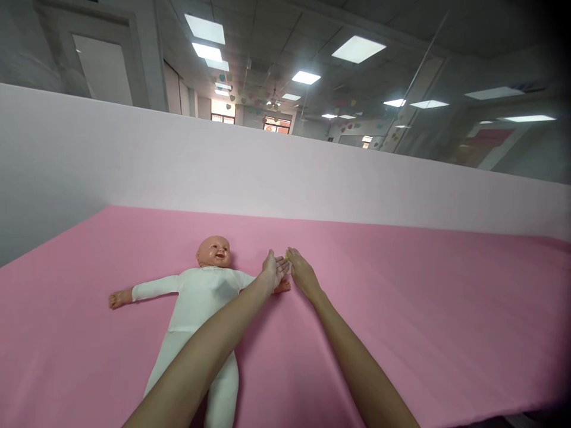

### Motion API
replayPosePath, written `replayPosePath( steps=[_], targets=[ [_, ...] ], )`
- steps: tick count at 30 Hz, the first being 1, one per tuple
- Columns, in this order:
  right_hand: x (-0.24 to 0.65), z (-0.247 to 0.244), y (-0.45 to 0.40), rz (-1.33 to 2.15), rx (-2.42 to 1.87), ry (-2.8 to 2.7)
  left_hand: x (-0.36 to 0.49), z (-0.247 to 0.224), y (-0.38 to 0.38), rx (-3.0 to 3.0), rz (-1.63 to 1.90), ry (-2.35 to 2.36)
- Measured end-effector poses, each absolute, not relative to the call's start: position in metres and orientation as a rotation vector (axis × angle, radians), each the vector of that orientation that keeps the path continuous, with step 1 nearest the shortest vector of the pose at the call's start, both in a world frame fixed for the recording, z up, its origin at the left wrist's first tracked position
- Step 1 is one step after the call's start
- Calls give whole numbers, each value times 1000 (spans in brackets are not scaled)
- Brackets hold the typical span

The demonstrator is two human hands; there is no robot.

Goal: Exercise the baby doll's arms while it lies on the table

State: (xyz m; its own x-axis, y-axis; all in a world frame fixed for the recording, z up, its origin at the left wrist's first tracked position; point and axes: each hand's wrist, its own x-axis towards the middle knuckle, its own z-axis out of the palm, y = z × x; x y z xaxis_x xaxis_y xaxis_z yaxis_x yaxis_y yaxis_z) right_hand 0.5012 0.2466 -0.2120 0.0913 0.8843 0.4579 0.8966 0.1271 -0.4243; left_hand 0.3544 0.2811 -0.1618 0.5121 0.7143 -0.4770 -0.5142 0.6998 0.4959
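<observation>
A baby doll (200,291) in a white one-piece suit lies face up on the pink sheet (401,321), arms spread wide. My left hand (274,268) hovers palm up with fingers apart, just above the doll's outstretched hand (282,288) on the right side. My right hand (302,272) reaches in from the right, and its fingertips meet the fingers of my left hand. A tiny yellowish speck (286,255) shows where the fingertips meet; I cannot tell what it is or whether it is held. My left forearm crosses over the doll's body and hides part of it.
A pale partition wall (285,172) stands behind the pink surface. Above it I see an office ceiling with light panels and hanging heart decorations. The pink surface's edge runs along the lower right (526,410).
</observation>
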Motion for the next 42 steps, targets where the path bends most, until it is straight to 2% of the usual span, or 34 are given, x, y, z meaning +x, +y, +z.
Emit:
replayPosePath(
  steps=[3,7,13,17,22,27,28,32,36,39,42],
  targets=[
    [478,-202,241,93,-1642,-1629,344,-151,273,369,788,677],
    [400,-196,223,300,-1491,-1360,317,-136,254,484,801,414],
    [301,-143,199,153,-1290,-1756,262,-122,219,450,1079,302],
    [293,-115,210,311,-1298,-1609,215,-105,206,572,970,193],
    [249,-141,184,470,-1284,-1441,177,-93,201,728,1054,279],
    [220,-130,158,107,-1214,-1736,187,-94,173,545,1331,406],
    [224,-123,161,94,-1224,-1742,187,-95,167,527,1339,410],
    [249,-120,178,249,-1271,-1623,170,-99,158,530,1000,309],
    [239,-149,162,364,-1296,-1485,157,-101,168,567,1036,297],
    [218,-158,141,197,-1243,-1615,165,-105,172,496,1094,349],
    [211,-147,138,45,-1185,-1763,172,-114,164,416,1213,411]
  ],
)
